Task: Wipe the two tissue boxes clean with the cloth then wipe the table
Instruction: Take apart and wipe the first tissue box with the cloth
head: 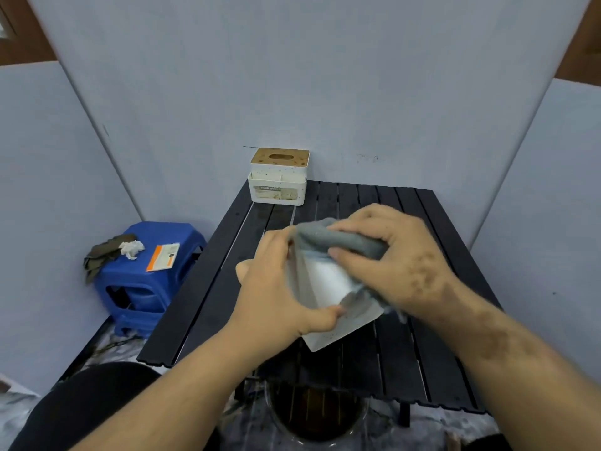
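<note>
A white tissue box (pixel 328 288) is tilted above the middle of the black slatted table (pixel 432 362), and my left hand (pixel 276 288) grips its left side. My right hand (pixel 390 258) presses a grey cloth (pixel 335 237) against the box's upper end, and part of the cloth hangs down its right side. A second tissue box (pixel 279 177), white with a brown wooden lid and an oval slot, stands upright at the table's far left corner against the wall.
A blue plastic stool (pixel 146 281) stands left of the table, carrying a dark cloth, a crumpled tissue and an orange-and-white packet. Grey partition walls close in the back and both sides. A dark round bin (pixel 315 415) sits below the table's near edge.
</note>
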A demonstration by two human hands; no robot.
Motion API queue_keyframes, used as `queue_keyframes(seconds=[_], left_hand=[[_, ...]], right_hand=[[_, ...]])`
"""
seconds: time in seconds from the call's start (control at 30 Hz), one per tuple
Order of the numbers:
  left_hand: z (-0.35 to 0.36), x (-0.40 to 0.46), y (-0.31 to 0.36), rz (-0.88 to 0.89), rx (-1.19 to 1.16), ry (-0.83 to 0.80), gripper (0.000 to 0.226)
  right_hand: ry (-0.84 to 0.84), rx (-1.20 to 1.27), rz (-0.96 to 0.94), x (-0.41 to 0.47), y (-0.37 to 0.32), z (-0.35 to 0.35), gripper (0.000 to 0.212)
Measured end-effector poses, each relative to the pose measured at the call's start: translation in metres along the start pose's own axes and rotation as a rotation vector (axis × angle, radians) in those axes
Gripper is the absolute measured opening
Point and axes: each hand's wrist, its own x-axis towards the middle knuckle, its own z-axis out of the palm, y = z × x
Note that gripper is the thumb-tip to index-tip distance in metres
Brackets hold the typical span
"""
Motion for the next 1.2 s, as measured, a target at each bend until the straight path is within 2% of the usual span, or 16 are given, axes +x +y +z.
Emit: queue_keyframes(seconds=[0.07, 0.13, 0.2, 0.27, 0.37, 0.43, 0.5, 0.63, 0.7, 0.77, 0.83, 0.9, 0.93, 1.07, 1.13, 1.2], left_hand=[[-0.001, 0.001, -0.002, -0.051, 0.043, -0.019, 0.099], [-0.001, 0.002, -0.005, -0.066, 0.058, -0.034, 0.099], [-0.002, 0.001, -0.005, -0.063, 0.062, -0.051, 0.096], [-0.003, 0.001, -0.006, -0.064, 0.071, -0.046, 0.094], [-0.003, 0.001, -0.010, -0.064, 0.058, -0.029, 0.086], [-0.003, 0.001, -0.013, -0.057, 0.068, -0.038, 0.084], [-0.004, 0.001, -0.013, -0.060, 0.076, -0.043, 0.086], [-0.004, 0.000, -0.012, -0.058, 0.103, -0.060, 0.091], [-0.004, 0.000, -0.012, -0.060, 0.121, -0.063, 0.095], [-0.003, -0.002, -0.013, -0.059, 0.111, -0.052, 0.097], [-0.001, -0.003, -0.014, -0.046, 0.076, -0.037, 0.091], [-0.001, -0.005, -0.013, -0.042, 0.079, -0.028, 0.089], [0.000, -0.005, -0.012, -0.044, 0.089, -0.028, 0.091], [0.002, -0.007, -0.009, -0.046, 0.131, -0.033, 0.098], [0.004, -0.008, -0.008, -0.038, 0.149, -0.033, 0.101], [0.006, -0.010, -0.006, -0.018, 0.171, -0.035, 0.102]], right_hand=[[0.105, 0.078, 0.168, 0.003, 0.021, -0.017, 0.019], [0.211, 0.055, 0.310, 0.001, 0.041, -0.032, 0.010], [0.269, -0.009, 0.329, -0.003, 0.049, -0.031, 0.012], [0.260, -0.120, 0.197, -0.011, 0.039, -0.017, 0.017], [0.079, -0.183, -0.123, -0.023, 0.014, 0.006, 0.027], [-0.003, -0.142, -0.182, -0.024, 0.015, 0.002, 0.028], [0.052, -0.029, -0.061, -0.024, 0.028, -0.016, 0.027], [0.279, 0.127, 0.283, -0.027, 0.052, -0.035, 0.021], [0.279, -0.034, 0.192, -0.031, 0.048, -0.021, 0.021], [0.168, -0.186, -0.044, -0.037, 0.028, 0.000, 0.028], [0.035, -0.205, -0.219, -0.040, 0.012, 0.016, 0.031], [0.018, -0.214, -0.260, -0.035, 0.015, 0.013, 0.031], [0.074, -0.188, -0.213, -0.032, 0.022, 0.006, 0.030], [0.302, 0.064, 0.265, -0.022, 0.053, -0.027, 0.018], [0.372, -0.093, 0.267, -0.022, 0.053, -0.020, 0.015], [0.353, -0.226, 0.113, -0.022, 0.040, 0.000, 0.026]])
